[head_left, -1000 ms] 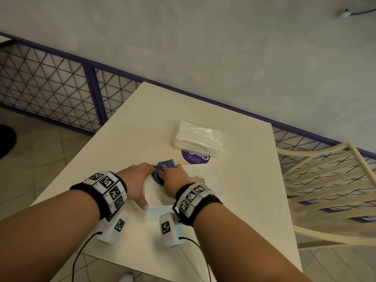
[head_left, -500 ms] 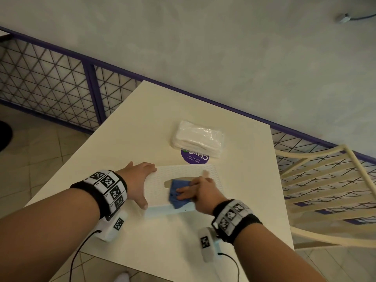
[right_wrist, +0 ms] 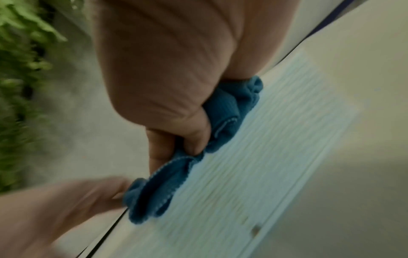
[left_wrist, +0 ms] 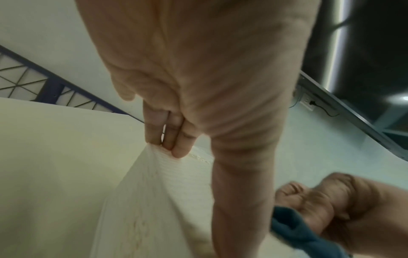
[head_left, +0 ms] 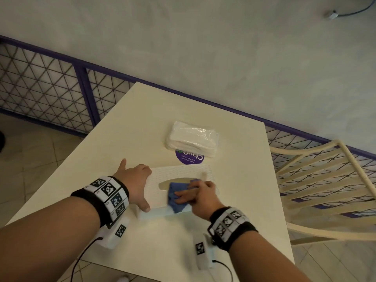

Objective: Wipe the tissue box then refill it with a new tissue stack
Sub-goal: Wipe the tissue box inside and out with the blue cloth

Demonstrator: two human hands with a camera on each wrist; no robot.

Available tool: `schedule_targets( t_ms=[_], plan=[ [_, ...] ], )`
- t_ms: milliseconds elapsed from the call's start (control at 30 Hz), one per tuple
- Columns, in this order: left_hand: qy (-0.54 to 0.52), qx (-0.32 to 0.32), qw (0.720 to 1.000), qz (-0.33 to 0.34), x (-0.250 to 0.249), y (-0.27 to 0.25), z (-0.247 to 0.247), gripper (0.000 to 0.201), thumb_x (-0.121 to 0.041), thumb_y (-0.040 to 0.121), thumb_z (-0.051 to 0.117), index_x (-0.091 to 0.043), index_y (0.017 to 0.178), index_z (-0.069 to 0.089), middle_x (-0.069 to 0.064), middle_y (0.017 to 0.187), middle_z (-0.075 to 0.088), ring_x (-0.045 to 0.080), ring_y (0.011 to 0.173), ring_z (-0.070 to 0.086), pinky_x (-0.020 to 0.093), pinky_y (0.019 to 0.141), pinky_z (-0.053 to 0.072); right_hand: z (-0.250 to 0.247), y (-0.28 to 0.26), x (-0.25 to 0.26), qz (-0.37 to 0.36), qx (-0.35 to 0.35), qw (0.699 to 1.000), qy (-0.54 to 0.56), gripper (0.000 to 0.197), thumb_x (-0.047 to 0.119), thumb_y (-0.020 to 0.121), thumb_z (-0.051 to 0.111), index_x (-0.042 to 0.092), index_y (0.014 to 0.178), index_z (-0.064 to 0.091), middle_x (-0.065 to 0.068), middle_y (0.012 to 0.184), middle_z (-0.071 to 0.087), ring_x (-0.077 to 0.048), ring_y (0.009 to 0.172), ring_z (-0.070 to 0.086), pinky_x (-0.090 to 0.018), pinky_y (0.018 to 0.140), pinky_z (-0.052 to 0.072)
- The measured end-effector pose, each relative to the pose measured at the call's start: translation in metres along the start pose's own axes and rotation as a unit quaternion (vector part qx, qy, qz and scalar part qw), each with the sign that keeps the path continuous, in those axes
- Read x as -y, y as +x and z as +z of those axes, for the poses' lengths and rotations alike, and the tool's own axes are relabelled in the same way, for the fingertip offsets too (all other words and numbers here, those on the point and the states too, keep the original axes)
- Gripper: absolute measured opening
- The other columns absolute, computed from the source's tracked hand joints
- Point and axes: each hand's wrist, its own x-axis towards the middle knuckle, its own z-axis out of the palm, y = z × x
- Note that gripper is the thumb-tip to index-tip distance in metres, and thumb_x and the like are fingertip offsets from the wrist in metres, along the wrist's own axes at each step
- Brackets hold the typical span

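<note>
The white textured tissue box (head_left: 183, 171) lies flat on the cream table (head_left: 140, 123). My left hand (head_left: 136, 186) holds its left end, fingers (left_wrist: 167, 139) on the far corner and thumb along the near side. My right hand (head_left: 200, 197) grips a bunched blue cloth (head_left: 176, 199) and presses it on the box top, near the oval slot and the front edge. The right wrist view shows the cloth (right_wrist: 225, 111) pinched under my curled fingers against the box (right_wrist: 264, 157). The new tissue stack (head_left: 192, 140), wrapped in clear plastic, lies just beyond the box.
A round purple sticker (head_left: 189, 157) shows on the table between the stack and the box. A cream slatted chair (head_left: 325, 190) stands close to the table's right edge. A purple mesh railing (head_left: 61, 92) runs behind the table along the wall.
My right hand has swept the blue cloth from the box's left end rightward to the middle and toward the near edge. The left hand has stayed on the left end.
</note>
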Motion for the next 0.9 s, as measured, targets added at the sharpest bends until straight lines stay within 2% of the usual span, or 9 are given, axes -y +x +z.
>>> schedule_targets(
  t_ms=[100, 233, 300, 367, 433, 500, 600, 767, 900],
  plan=[
    [-0.017, 0.004, 1.0, -0.002, 0.002, -0.002, 0.003, 0.119, -0.068, 0.056, 0.073, -0.02, 0.148, 0.015, -0.005, 0.155, 0.018, 0.012, 0.14, 0.026, 0.055, 0.114, -0.01, -0.02, -0.007, -0.05, 0.067, 0.001, 0.997, -0.047, 0.041, -0.007, 0.065, 0.07, 0.031, 0.079, 0.079, 0.015, 0.089, 0.076, 0.007, 0.094, 0.045, -0.024, 0.09, 0.029],
    [-0.028, 0.011, 1.0, 0.0, 0.002, -0.002, 0.005, 0.121, -0.066, 0.058, 0.073, -0.019, 0.15, 0.008, -0.004, 0.158, 0.009, 0.013, 0.143, 0.019, 0.053, 0.115, -0.01, -0.052, 0.012, -0.058, 0.187, 0.049, 0.981, -0.015, 0.028, 0.015, 0.075, 0.062, 0.034, 0.092, 0.075, 0.008, 0.093, 0.072, -0.019, 0.093, 0.063, -0.027, 0.09, 0.048],
    [-0.033, 0.019, 0.999, 0.002, 0.002, -0.002, 0.004, 0.121, -0.064, 0.06, 0.073, -0.02, 0.15, 0.007, -0.004, 0.159, 0.005, 0.014, 0.144, 0.017, 0.052, 0.115, -0.01, -0.062, 0.03, -0.048, 0.201, 0.026, 0.978, -0.039, 0.039, 0.01, 0.083, 0.05, 0.033, 0.109, 0.068, 0.005, 0.106, 0.069, -0.023, 0.098, 0.061, -0.032, 0.093, 0.047],
    [-0.035, 0.024, 0.999, 0.003, 0.001, -0.003, 0.002, 0.119, -0.062, 0.06, 0.074, -0.02, 0.15, 0.009, -0.004, 0.159, 0.005, 0.014, 0.144, 0.018, 0.052, 0.116, -0.009, -0.061, 0.048, -0.032, 0.248, 0.076, 0.961, -0.1, 0.044, 0.009, 0.091, 0.039, 0.026, 0.131, 0.051, -0.003, 0.124, 0.061, -0.031, 0.107, 0.055, -0.034, 0.089, 0.044],
    [-0.036, 0.026, 0.999, 0.002, -0.001, -0.003, 0.0, 0.117, -0.061, 0.06, 0.076, -0.02, 0.15, 0.012, -0.004, 0.158, 0.007, 0.015, 0.143, 0.02, 0.052, 0.116, -0.008, -0.051, 0.057, -0.019, 0.311, 0.144, 0.927, -0.154, 0.048, 0.013, 0.091, 0.037, 0.024, 0.138, 0.035, -0.006, 0.134, 0.049, -0.034, 0.114, 0.048, -0.035, 0.085, 0.04],
    [-0.036, 0.025, 0.999, 0.0, -0.002, -0.003, -0.002, 0.116, -0.061, 0.059, 0.076, -0.021, 0.149, 0.015, -0.005, 0.157, 0.009, 0.014, 0.142, 0.022, 0.052, 0.116, -0.008, -0.047, 0.057, -0.006, 0.345, 0.157, 0.908, -0.177, 0.05, 0.015, 0.092, 0.04, 0.024, 0.141, 0.03, -0.008, 0.141, 0.036, -0.033, 0.119, 0.041, -0.038, 0.094, 0.042],
    [-0.021, 0.021, 1.0, 0.001, -0.003, -0.002, -0.003, 0.115, -0.064, 0.056, 0.075, -0.023, 0.148, 0.019, -0.005, 0.155, 0.014, 0.015, 0.14, 0.027, 0.053, 0.116, -0.007, -0.047, 0.051, 0.002, 0.273, 0.177, 0.919, -0.222, 0.053, 0.014, 0.093, 0.039, 0.026, 0.143, 0.029, 0.0, 0.154, 0.021, -0.032, 0.126, 0.032, -0.042, 0.099, 0.038],
    [0.02, 0.001, 1.0, 0.004, -0.005, 0.0, -0.003, 0.113, -0.072, 0.049, 0.068, -0.025, 0.143, 0.028, -0.004, 0.151, 0.023, 0.015, 0.134, 0.035, 0.054, 0.115, -0.002, -0.056, 0.031, 0.0, 0.23, 0.253, 0.913, -0.224, 0.056, 0.016, 0.094, 0.038, 0.032, 0.146, 0.025, 0.004, 0.146, 0.038, -0.03, 0.122, 0.033, -0.039, 0.095, 0.04],
    [0.025, -0.018, 0.999, 0.006, -0.009, 0.0, -0.001, 0.108, -0.073, 0.045, 0.066, -0.024, 0.136, 0.038, -0.004, 0.14, 0.035, 0.016, 0.125, 0.041, 0.048, 0.114, 0.017, -0.056, 0.002, 0.004, 0.206, 0.244, 0.926, -0.202, 0.057, 0.01, 0.093, 0.036, 0.034, 0.144, 0.031, 0.01, 0.148, 0.039, -0.025, 0.108, 0.035, -0.033, 0.091, 0.039]
  ],
)
